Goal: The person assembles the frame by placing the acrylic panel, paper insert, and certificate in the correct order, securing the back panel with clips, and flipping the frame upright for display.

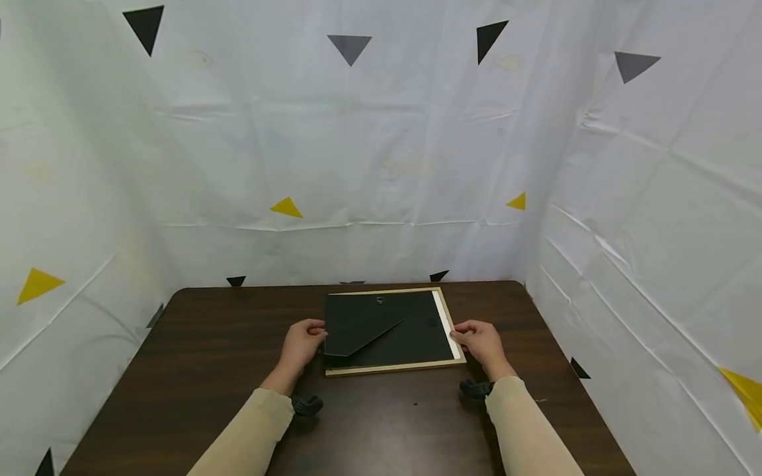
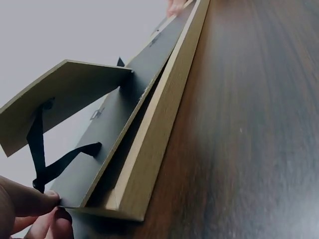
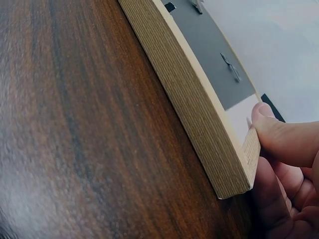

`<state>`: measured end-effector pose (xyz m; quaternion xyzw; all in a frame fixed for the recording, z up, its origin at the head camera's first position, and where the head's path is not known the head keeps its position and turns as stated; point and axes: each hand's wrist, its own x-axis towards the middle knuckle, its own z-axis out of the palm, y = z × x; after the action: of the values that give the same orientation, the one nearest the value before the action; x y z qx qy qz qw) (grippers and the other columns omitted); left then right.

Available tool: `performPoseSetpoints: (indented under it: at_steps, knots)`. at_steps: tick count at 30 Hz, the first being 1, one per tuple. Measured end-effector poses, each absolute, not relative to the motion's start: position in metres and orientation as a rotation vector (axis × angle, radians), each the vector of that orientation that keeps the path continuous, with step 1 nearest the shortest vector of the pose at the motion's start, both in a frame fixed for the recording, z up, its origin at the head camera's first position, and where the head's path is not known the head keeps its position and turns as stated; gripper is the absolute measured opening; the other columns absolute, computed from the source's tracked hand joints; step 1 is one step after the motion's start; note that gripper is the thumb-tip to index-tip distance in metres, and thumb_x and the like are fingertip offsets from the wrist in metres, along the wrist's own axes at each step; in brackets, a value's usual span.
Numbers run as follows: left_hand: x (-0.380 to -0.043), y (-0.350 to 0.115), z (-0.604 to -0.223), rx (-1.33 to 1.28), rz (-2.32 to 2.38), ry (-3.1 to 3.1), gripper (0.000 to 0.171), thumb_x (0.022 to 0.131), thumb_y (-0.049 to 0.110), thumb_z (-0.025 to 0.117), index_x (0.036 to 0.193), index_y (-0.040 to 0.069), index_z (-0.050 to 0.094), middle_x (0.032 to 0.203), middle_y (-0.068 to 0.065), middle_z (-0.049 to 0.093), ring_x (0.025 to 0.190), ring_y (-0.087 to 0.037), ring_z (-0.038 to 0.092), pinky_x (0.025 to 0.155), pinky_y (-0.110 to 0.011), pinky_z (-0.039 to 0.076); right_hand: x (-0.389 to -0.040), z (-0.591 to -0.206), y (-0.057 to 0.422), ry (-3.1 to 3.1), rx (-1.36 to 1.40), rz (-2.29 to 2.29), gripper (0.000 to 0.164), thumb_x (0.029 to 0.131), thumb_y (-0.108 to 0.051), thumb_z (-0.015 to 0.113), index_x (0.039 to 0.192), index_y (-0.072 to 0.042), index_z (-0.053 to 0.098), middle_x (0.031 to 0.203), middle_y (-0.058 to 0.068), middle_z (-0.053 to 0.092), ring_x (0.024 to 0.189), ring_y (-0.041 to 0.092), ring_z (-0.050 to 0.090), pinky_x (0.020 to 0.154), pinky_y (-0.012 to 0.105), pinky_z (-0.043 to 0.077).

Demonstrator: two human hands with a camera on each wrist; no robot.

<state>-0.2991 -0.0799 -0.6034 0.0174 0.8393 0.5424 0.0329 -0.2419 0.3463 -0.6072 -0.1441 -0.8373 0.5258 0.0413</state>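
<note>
A light-wood picture frame (image 1: 395,367) lies face down on the table. Its black backing board (image 1: 411,344) sits shifted to the left, with the left part raised out of the frame in the left wrist view. An easel leg (image 1: 351,334) stands out from the board, tied to it by a black ribbon (image 2: 75,154). My left hand (image 1: 302,344) pinches the board's left edge between thumb and fingers. With thumb on top and fingers beneath, my right hand (image 1: 481,340) grips the frame's right side. A white strip (image 1: 445,324) shows beside the board there.
The dark wood-grain table (image 1: 226,357) has rounded far corners. White sheeting (image 1: 381,158) with black, grey and yellow triangles hangs behind and at both sides. A black band (image 1: 306,405) is on the left wrist, another black band (image 1: 474,389) on the right.
</note>
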Motion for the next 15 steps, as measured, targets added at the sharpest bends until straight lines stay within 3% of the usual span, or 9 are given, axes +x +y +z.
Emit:
performPoseSetpoints:
  at_steps: [5, 15]
  knots:
    - [-0.299, -0.071, -0.6, 0.096, 1.593, 2.666, 0.029, 0.104, 0.005, 0.071, 0.132, -0.003, 0.074, 0.117, -0.022, 0.078, 0.111, -0.038, 0.075, 0.09, -0.044, 0.062, -0.241, -0.606, 0.347, -2.576, -0.444, 1.593, 0.024, 0.099, -0.018, 0.083, 0.113, 0.001, 0.08, 0.082, 0.004, 0.074, 0.077, 0.016, 0.066, 0.07, 0.027, 0.058]
    - [-0.301, -0.057, -0.6, 0.089, 1.487, 2.737, 0.031, 0.103, 0.005, 0.071, 0.133, -0.002, 0.073, 0.119, -0.02, 0.077, 0.112, -0.037, 0.073, 0.085, -0.043, 0.061, -0.242, -0.606, 0.346, -2.553, -0.475, 1.631, 0.023, 0.099, -0.017, 0.082, 0.112, 0.001, 0.081, 0.076, 0.002, 0.071, 0.074, 0.017, 0.065, 0.068, 0.029, 0.056]
